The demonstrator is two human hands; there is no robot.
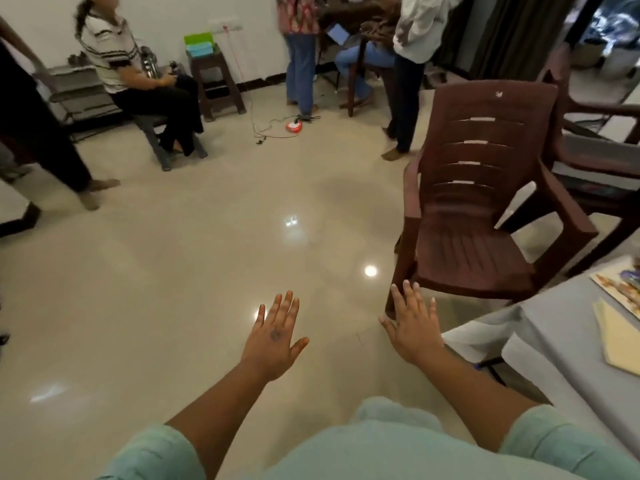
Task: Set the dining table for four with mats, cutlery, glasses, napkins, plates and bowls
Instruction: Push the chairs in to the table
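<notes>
Though only the table's [554,344] corner showed at lower right of the head view, one printed mat [620,289] and a folded napkin [620,341] lay on it; no cutlery, glasses, plates or bowls visible, so prob. early. Left hand [273,341] and right hand [412,327] were apart, fingers spread, holding nothing, over bare floor, w/ brown chair [485,209] just beyond.

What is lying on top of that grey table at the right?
On the grey table lie a folded cream napkin and a patterned mat, both cut off by the frame edge. The rest of the tabletop is out of view.
</notes>
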